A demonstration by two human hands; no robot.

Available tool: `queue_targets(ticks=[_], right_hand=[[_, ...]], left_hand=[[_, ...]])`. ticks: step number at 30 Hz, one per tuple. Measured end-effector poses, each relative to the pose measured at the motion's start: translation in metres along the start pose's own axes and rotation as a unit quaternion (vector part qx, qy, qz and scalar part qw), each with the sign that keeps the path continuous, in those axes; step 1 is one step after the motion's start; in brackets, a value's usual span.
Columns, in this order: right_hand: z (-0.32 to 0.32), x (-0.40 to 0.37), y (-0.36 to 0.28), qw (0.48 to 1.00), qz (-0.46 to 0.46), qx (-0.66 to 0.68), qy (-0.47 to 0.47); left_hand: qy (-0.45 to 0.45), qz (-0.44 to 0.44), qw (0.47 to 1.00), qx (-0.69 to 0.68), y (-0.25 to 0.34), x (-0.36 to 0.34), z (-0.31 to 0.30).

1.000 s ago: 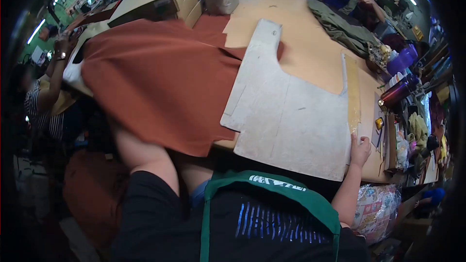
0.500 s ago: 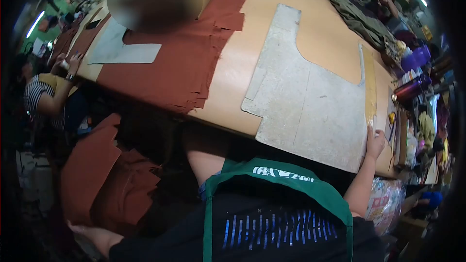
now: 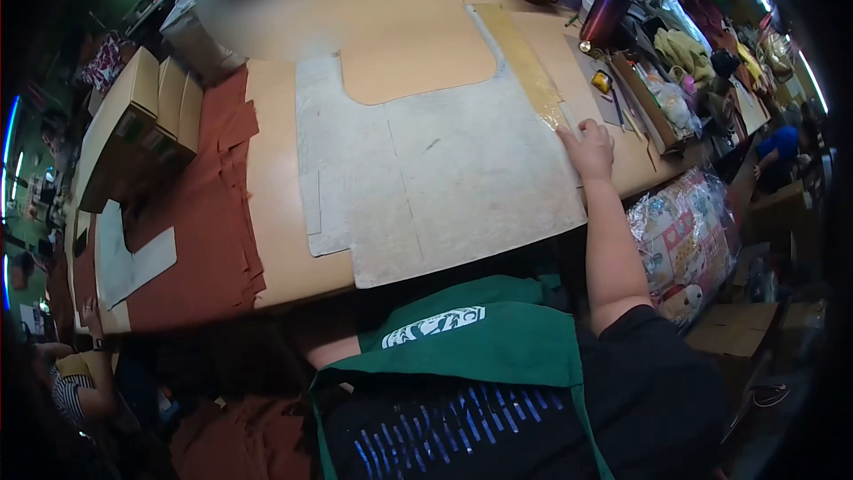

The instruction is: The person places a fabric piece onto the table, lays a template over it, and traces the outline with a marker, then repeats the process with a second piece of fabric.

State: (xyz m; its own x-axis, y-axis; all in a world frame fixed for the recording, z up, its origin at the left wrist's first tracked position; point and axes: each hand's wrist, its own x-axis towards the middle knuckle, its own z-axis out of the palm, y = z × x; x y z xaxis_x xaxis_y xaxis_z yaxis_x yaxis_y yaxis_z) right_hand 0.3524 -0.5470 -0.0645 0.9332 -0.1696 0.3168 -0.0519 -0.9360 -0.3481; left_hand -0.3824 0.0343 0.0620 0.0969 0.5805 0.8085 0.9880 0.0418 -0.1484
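Note:
My right hand (image 3: pixel 591 151) is at the right edge of a large grey pattern sheet (image 3: pixel 444 169), its fingers curled around the end of a short pale strip (image 3: pixel 570 116). Just beyond the fingertips runs a long yellow strip (image 3: pixel 524 58) with a shiny surface. The pattern lies flat on the table, with a wide cut-out on its far side and its near edge along the table edge. My left hand is out of view. Rust-red cloth (image 3: pixel 240 440) hangs or lies below the table at lower left.
Stacked rust-red fabric (image 3: pixel 209 240) carries a smaller grey pattern (image 3: pixel 142 262) and cardboard boxes (image 3: pixel 142 116). A tumbler (image 3: pixel 609 9), a yellow tape measure (image 3: pixel 602 81) and a long tray (image 3: pixel 644 102) are at right. A plastic-wrapped bundle (image 3: pixel 684 240) stands below. Another person's hand (image 3: pixel 91 316) is far left.
The view has swung right, so the table and pattern appear turned and further left. My left hand, earlier at the rust-red cloth, has left view. My right hand stays by the pattern's edge.

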Motion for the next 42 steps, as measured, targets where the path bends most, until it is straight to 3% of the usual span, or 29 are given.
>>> queue_targets(ticks=[2,3,4,5,6,7,8,11,14,20,21,25,32,35,42], right_hand=[[0.005,0.002,0.008,0.999,-0.034,0.014,0.022],[0.010,0.006,0.014,0.997,-0.063,0.031,0.030],[0.012,0.007,0.014,0.997,-0.058,0.036,0.026],[0.012,0.009,0.015,0.997,-0.057,0.041,0.016],[0.017,0.009,0.021,0.993,-0.100,0.049,0.032],[0.016,0.010,0.020,0.994,-0.099,0.032,0.018],[0.008,0.004,0.009,0.996,-0.085,0.009,0.002],[0.006,0.002,0.008,0.996,-0.085,-0.016,-0.001],[0.006,0.002,0.015,0.995,-0.096,-0.014,0.006],[0.006,0.002,0.015,0.995,-0.099,-0.010,0.003],[0.006,0.002,0.015,0.995,-0.099,-0.010,0.004],[0.001,0.001,0.010,0.996,-0.083,-0.013,-0.008],[0.000,0.000,0.007,0.997,-0.081,-0.013,-0.006],[0.001,0.000,0.009,0.997,-0.082,-0.009,-0.004],[0.011,0.002,0.016,0.995,-0.102,0.006,0.021]], left_hand=[[0.054,0.167,0.977,-0.121,0.109,0.018,-0.011],[0.140,0.310,0.924,-0.175,0.208,0.012,-0.044],[0.045,0.232,0.929,-0.285,0.300,-0.010,-0.085],[0.026,0.322,0.807,-0.494,0.360,-0.021,-0.090],[-0.088,0.306,0.851,-0.418,0.405,-0.038,-0.100],[-0.131,0.298,0.816,-0.477,0.446,-0.054,-0.086],[-0.101,0.300,0.812,-0.490,0.483,-0.068,-0.061],[-0.239,0.234,0.860,-0.386,0.552,-0.075,-0.065],[-0.264,0.124,0.905,-0.310,0.580,-0.060,-0.065],[-0.348,0.168,0.864,-0.322,0.577,-0.042,-0.027],[-0.325,0.178,0.870,-0.326,0.579,-0.042,-0.011],[-0.333,0.221,0.863,-0.308,0.576,-0.035,-0.012],[-0.370,0.186,0.877,-0.245,0.580,-0.040,-0.036],[-0.353,0.164,0.881,-0.270,0.578,-0.044,-0.034],[-0.247,0.221,0.901,-0.279,0.577,-0.043,0.011]])
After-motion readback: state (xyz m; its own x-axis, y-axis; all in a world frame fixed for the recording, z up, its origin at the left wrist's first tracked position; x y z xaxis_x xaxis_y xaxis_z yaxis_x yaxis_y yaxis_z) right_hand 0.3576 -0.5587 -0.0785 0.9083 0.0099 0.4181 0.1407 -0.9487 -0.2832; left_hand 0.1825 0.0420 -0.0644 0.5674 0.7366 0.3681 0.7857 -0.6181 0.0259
